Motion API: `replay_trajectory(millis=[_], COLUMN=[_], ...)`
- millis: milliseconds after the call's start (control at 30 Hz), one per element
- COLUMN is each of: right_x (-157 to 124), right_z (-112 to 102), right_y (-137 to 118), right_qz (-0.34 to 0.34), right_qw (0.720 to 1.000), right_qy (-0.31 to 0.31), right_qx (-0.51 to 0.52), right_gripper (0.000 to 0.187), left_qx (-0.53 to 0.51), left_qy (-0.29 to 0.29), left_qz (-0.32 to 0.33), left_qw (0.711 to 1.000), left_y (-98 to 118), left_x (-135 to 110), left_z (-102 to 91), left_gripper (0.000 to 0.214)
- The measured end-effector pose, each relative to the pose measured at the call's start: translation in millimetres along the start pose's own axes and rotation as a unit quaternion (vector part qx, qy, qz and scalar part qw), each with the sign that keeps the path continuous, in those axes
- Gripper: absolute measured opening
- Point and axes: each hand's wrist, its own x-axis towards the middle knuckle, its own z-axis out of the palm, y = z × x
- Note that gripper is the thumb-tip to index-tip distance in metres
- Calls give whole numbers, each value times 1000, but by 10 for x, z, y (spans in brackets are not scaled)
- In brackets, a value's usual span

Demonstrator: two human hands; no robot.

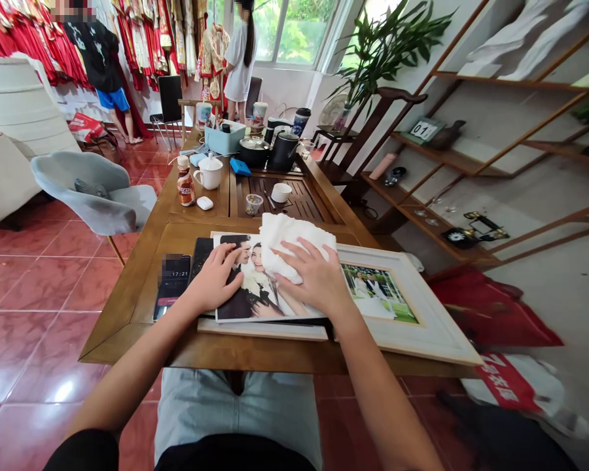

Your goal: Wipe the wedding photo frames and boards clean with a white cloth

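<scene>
A glossy wedding photo print (255,297) lies on the near end of a wooden table (142,275), on top of a flat white board. My left hand (214,278) rests on the print's left edge with fingers spread flat, holding nothing. My right hand (314,278) presses a white cloth (289,243) onto the print's upper right part, fingers flat over it. Just right of the print lies a white picture frame (422,320) with a smaller wedding photo in it.
A phone (171,284) lies left of the print. Farther up the table stand a sauce bottle (185,186), white teapot (209,171), cups, black kettles and a blue box. A grey chair (95,193) is at left, wooden shelves at right. Two people stand at the back.
</scene>
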Motion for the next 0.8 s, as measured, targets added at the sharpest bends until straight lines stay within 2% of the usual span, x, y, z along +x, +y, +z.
replay_trajectory(millis=[233,467,667,733,800], right_x=[-152,-169,-254,-268,-273], right_z=[-39,-19,-64,-68,-60], right_y=[-134,-18,-209,-176,-100], right_qz=[-72,-32,-94,-107,-85], right_qw=[997,999,995,994,996], right_qy=[-17,10,-13,-18,-9], right_qx=[25,0,25,33,31], right_gripper=[47,46,48,48,47], left_qx=[-2,-9,6,3,0], left_qy=[6,6,4,6,7], left_qz=[1,2,1,3,2], left_qw=[1000,1000,1000,1000,1000], left_y=[9,5,8,2,-5], left_x=[0,-3,-3,-4,-6], left_z=[-5,-3,-8,-8,-7], left_gripper=[50,50,49,48,48])
